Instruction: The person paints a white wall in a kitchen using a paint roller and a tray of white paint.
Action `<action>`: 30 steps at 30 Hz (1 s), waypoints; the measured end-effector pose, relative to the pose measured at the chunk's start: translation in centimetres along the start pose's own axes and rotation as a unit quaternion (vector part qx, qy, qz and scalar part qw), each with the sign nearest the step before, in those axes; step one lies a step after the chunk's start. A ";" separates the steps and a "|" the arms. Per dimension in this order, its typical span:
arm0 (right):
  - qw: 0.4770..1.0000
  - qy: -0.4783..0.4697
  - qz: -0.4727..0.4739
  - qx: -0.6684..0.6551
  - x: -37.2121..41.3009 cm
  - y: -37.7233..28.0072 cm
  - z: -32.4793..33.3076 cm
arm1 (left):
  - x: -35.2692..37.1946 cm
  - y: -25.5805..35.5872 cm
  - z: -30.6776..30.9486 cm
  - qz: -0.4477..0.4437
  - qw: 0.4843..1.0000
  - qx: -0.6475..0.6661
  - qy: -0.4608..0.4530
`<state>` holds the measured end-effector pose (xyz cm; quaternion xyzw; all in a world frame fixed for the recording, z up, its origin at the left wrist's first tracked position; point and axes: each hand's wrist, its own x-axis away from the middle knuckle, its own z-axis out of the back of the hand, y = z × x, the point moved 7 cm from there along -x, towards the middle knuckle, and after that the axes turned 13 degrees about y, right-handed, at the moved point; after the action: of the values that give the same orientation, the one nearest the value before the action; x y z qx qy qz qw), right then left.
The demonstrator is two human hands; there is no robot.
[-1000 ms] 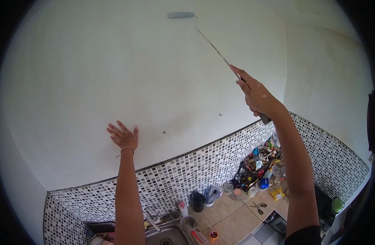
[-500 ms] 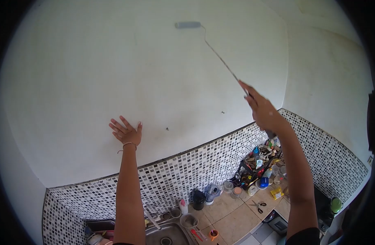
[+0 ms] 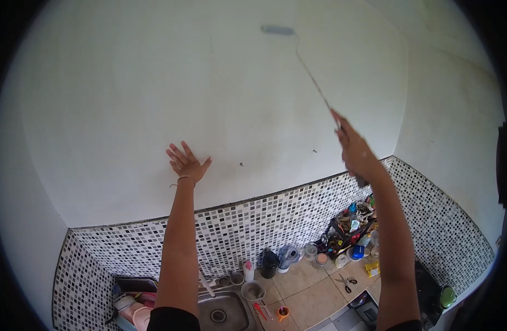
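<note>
Fingers (image 3: 341, 126) of the right hand (image 3: 357, 151) are closed round the long thin metal handle (image 3: 314, 83) of a small grey cylindrical paint roller (image 3: 277, 30), the forefinger laid along the shaft. Those of the left hand (image 3: 186, 164) are spread wide and hold nothing, with the palm flat against the white plastered wall (image 3: 115, 99) above the black-and-white mosaic tile band (image 3: 253, 226).

The work in hand looks like rolling the upper wall at full arm's reach. The stroke seems to call for even pressure through the long handle, with the left hand bracing the body.

The roller lies level, high on the wall, well above and to the left of the right hand. Its sleeve is pale grey and narrow. Whether it is wet cannot be told.
</note>
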<state>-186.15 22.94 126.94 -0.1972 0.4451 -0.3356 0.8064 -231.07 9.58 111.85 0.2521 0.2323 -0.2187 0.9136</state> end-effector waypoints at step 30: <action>0.997 0.006 -0.009 -0.070 -6.5 -0.8 4.0 | -5.0 3.6 9.5 0.038 0.999 -0.018 -0.021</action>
<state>-185.50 27.14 133.30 -0.2555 0.4703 -0.3123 0.7849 -230.24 8.43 123.06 0.2396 0.2071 -0.1849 0.9303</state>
